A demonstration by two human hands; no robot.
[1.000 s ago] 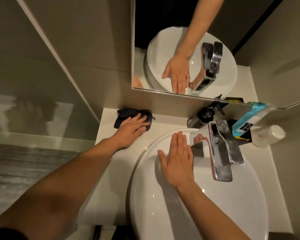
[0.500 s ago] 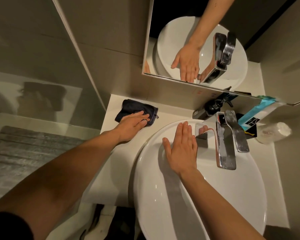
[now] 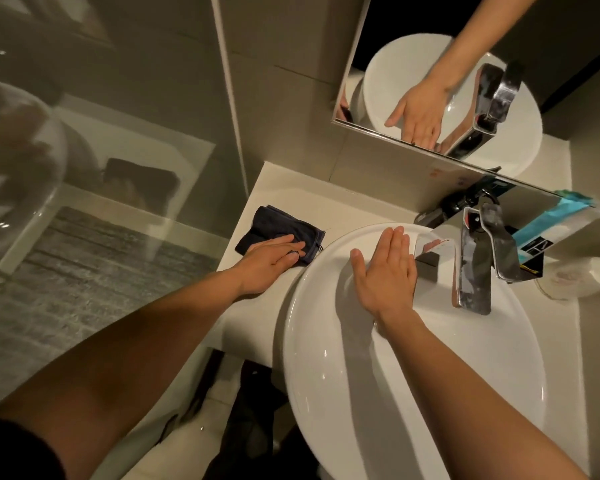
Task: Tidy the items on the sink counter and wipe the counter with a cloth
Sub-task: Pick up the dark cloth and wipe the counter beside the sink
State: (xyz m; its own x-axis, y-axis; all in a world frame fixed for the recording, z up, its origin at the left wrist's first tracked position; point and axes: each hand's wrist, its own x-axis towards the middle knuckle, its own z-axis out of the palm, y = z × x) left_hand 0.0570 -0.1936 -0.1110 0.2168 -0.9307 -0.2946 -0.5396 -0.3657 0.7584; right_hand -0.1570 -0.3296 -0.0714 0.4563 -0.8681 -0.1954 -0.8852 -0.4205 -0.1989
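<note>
White basin (image 3: pixel 413 393), round, glossy, nothing in it that shows; it sits on a pale counter (image 3: pixel 257 188) under a mirror (image 3: pixel 395 46).

Right hand (image 3: pixel 387 271): flat, palm down on the far rim of the basin, fingers straight and close together, thumb spread to the left. It holds nothing.

Left hand (image 3: pixel 267 263): flat, palm down at the left of the basin, fingers pressed on the near edge of the cloth (image 3: pixel 281 226). The hand is not closed round the cloth.

Cloth: dark blue, folded, lying on the counter just beyond the left hand's fingers and just left of the basin rim.

Tap (image 3: pixel 478 261): chrome, flat lever and long spout, just right of the right hand, reaching out over the basin.

Pump bottle (image 3: pixel 461 202): dark, beyond the right hand's fingertips, against the wall behind the tap. Contents cannot be told.

Box (image 3: pixel 541 233): teal, white and black, to the right of the tap. It bears print, but too small and blurred to read; perhaps a toothpaste carton.

Paper roll (image 3: pixel 589 275): white, lying on its side at the far right of the counter.

No brand name can be read on any item.
</note>
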